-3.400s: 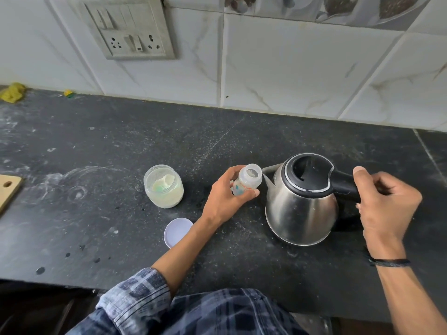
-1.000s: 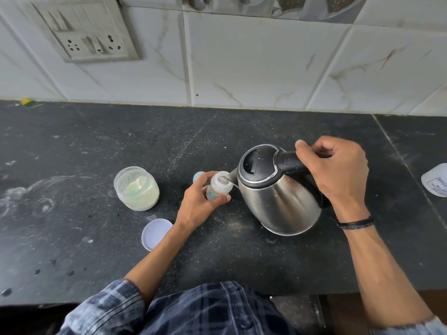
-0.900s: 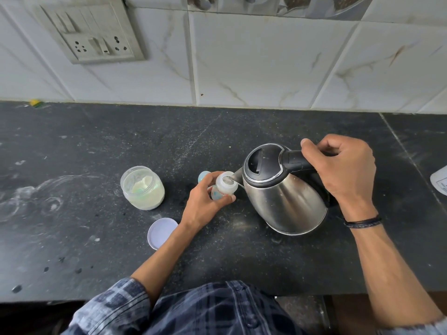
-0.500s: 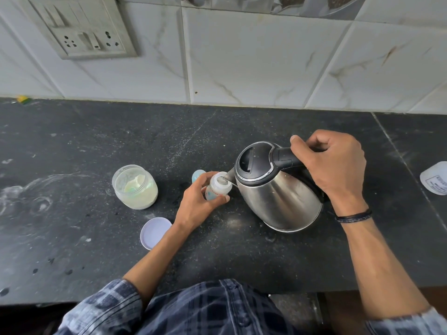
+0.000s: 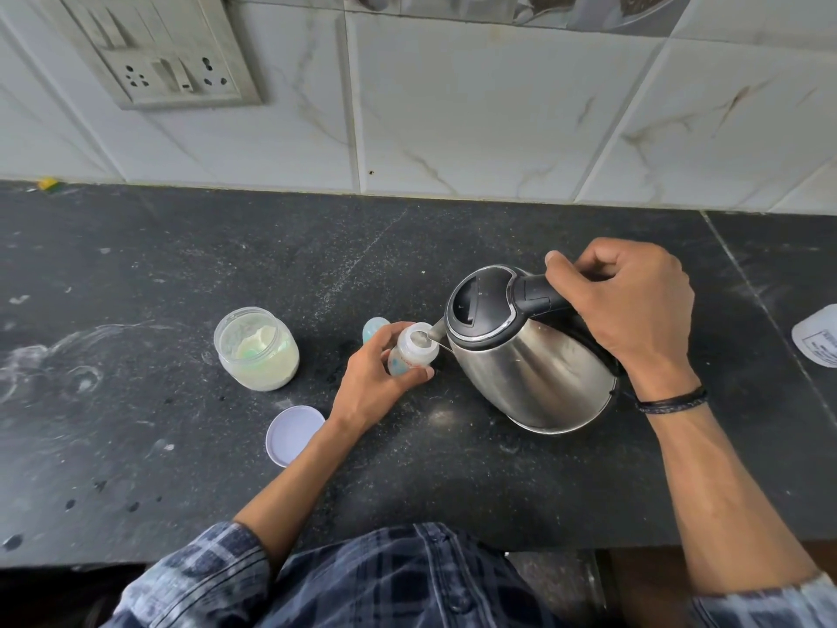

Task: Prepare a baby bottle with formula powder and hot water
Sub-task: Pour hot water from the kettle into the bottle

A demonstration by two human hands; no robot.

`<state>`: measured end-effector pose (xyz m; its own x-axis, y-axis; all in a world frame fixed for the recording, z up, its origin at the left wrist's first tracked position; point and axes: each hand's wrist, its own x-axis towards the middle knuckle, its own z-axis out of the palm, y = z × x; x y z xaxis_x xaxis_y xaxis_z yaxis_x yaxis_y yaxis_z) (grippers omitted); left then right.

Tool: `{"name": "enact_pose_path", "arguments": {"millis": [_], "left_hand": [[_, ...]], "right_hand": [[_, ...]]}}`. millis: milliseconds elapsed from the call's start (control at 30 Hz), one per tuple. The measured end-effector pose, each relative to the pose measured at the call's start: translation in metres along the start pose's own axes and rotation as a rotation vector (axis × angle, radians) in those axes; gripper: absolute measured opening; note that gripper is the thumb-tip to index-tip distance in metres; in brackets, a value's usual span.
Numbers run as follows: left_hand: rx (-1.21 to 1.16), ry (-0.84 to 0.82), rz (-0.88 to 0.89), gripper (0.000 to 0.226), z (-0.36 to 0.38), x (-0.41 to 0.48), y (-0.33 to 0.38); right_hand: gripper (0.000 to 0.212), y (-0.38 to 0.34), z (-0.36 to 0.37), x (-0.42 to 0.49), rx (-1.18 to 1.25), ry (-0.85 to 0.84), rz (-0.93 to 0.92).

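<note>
A small clear baby bottle [image 5: 414, 351] stands open-topped on the black counter, and my left hand [image 5: 373, 385] grips its body. My right hand [image 5: 634, 310] holds the black handle of a steel kettle [image 5: 530, 364]. The kettle is tilted left with its spout over the bottle's mouth. An open jar of pale formula powder [image 5: 257, 349] with a scoop inside stands to the left. The bottle's bluish cap [image 5: 373, 330] sits just behind my left hand.
The jar's white lid [image 5: 292, 435] lies on the counter [image 5: 136, 274] near my left forearm. A white container [image 5: 817, 335] shows at the right edge. A switch and socket panel [image 5: 158, 52] is on the tiled wall. Pale powder smears mark the counter's left side.
The kettle has been lifted off the counter and tipped left until its spout reached the bottle's mouth. My left hand has kept hold of the bottle throughout.
</note>
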<state>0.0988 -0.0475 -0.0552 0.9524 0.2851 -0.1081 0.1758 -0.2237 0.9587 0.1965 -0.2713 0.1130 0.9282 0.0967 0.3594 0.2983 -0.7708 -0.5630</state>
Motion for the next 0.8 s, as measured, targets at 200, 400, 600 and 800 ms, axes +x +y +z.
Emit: {"name": "enact_pose_path", "arguments": {"millis": [200,400,600,800], "left_hand": [[0.01,-0.02,-0.007,0.059,0.0016,-0.0012,0.0008],[0.022,-0.036,-0.019,0.06,0.0022,-0.0021,0.0017],[0.014,-0.038,-0.026,0.06,0.0031,-0.0024,0.0023],[0.039,-0.043,-0.027,0.06,0.0032,-0.0025,0.0004]], "right_hand": [[0.042,-0.0013,-0.0006,0.001,-0.018,-0.002,-0.013],[0.041,-0.0024,-0.0005,0.0013,-0.028,-0.007,-0.025],[0.042,-0.0042,-0.0012,0.0021,-0.062,-0.004,-0.032],[0.041,-0.0041,-0.001,0.0012,-0.075,-0.015,-0.067]]}}
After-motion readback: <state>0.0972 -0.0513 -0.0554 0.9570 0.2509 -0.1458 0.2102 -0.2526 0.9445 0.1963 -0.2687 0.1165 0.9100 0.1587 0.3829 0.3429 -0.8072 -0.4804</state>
